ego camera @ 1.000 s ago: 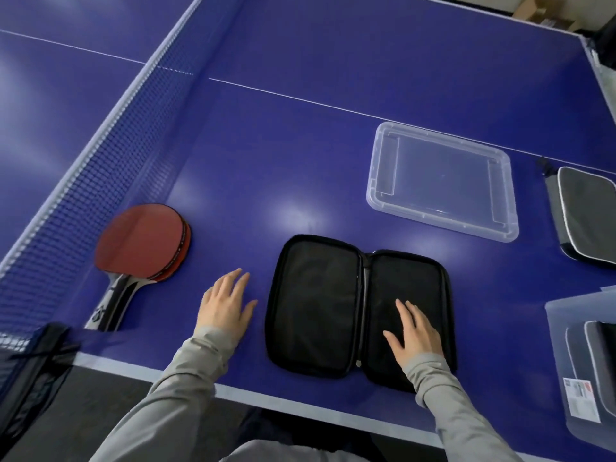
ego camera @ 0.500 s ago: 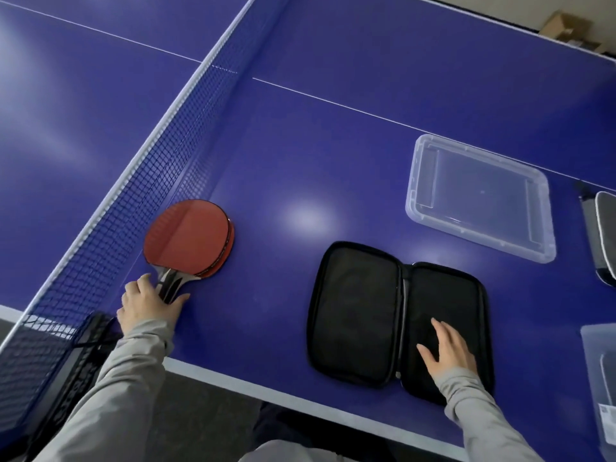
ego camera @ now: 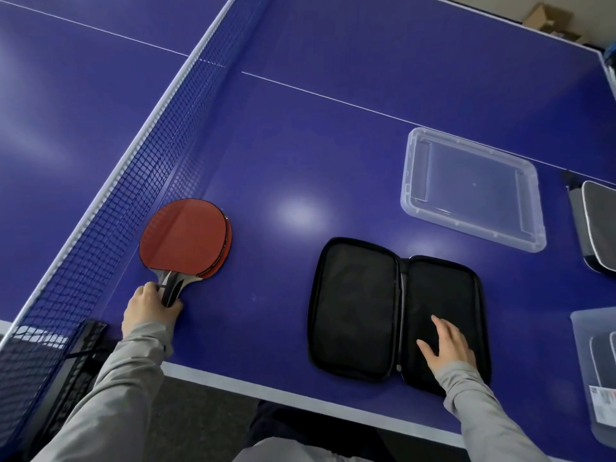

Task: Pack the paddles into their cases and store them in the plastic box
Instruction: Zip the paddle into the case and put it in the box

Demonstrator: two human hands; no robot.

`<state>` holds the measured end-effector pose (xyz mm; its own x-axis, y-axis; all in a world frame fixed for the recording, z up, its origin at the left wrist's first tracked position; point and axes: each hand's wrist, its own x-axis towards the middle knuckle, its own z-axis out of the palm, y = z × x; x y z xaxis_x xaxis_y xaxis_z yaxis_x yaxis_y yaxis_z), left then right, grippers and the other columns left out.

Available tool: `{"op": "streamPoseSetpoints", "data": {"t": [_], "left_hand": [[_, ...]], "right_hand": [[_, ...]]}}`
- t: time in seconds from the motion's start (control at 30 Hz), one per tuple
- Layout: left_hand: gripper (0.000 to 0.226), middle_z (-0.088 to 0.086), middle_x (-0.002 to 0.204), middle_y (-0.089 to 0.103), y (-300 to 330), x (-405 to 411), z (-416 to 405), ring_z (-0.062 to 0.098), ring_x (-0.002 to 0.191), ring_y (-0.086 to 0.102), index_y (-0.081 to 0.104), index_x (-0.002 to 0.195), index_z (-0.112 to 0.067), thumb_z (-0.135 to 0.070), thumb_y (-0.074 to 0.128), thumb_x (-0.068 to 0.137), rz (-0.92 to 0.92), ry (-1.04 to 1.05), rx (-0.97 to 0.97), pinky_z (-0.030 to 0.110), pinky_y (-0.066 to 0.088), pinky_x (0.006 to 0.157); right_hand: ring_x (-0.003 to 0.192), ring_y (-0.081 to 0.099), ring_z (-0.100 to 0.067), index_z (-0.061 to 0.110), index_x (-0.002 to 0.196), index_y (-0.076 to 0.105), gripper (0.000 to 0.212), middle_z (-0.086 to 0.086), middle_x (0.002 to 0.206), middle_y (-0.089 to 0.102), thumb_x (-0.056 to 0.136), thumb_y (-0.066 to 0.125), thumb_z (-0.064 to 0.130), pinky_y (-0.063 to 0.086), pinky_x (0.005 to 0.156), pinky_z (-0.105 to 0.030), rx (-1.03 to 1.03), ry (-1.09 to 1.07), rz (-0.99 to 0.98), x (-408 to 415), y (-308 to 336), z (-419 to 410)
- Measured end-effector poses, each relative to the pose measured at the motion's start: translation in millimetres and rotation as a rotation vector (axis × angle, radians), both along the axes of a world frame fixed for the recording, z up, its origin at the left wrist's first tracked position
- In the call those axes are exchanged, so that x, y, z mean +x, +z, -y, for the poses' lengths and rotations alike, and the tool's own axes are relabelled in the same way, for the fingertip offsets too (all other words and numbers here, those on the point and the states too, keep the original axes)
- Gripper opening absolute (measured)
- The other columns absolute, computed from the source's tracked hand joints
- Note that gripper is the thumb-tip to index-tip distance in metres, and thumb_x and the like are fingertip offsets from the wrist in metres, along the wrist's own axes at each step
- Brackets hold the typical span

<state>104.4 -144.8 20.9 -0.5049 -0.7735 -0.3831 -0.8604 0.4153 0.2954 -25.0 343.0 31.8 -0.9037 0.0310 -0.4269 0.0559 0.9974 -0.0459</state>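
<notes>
The red-rubbered paddles (ego camera: 185, 239), two stacked, lie on the blue tabletop (ego camera: 300, 161) just beside the net (ego camera: 133, 181), well left of the open black case (ego camera: 396, 315). The left hand (ego camera: 150, 306) has its grip closed around the handles, the sensible hold: stiff, light blades, tacky rubber best left untouched. The right hand (ego camera: 446, 345) rests flat, fingers spread, on the case's right half, grasping nothing. Beyond the case sits a clear plastic tray (ego camera: 413, 195). No brand is legible.
</notes>
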Motion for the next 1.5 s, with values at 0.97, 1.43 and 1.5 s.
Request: {"op": "streamPoseSetpoints", "data": {"t": [0.97,1.43,1.5], "left_hand": [[0.028,0.0,0.079,0.05,44.4,-59.6,-282.4,0.027,0.077,0.055,0.05,0.075,-0.01,-0.022,0.075,0.073,-0.38,-0.176,0.176,0.027,0.032,0.064],[0.027,0.004,0.097,0.057,12.4,-85.8,-471.1,0.025,0.087,0.058,0.054,0.089,-0.008,-0.027,0.068,0.078,-0.235,-0.165,0.24,0.029,0.039,0.07],[0.028,0.004,0.099,0.057,9.7,-86.6,-483.1,0.026,0.09,0.058,0.055,0.092,-0.006,-0.027,0.068,0.078,-0.22,-0.161,0.225,0.029,0.039,0.07]], "right_hand": [[0.139,0.028,-0.019,0.02,0.145,0.027,0.066,-0.003,0.15,0.03,0.089,0.055,0.041,0.039,0.101,-0.038,-0.099,0.064,-0.063,-4.8,-0.8,-70.8],[0.142,0.02,-0.018,0.022,0.146,0.021,0.066,-0.002,0.153,0.023,0.09,0.049,0.043,0.031,0.11,-0.034,-0.173,0.192,-0.003,-9.5,-13.5,-153.5],[0.143,0.018,-0.018,0.022,0.146,0.021,0.065,-0.002,0.154,0.021,0.091,0.049,0.043,0.03,0.11,-0.035,-0.185,0.213,0.007,-9.3,-16.4,-157.8]]}}
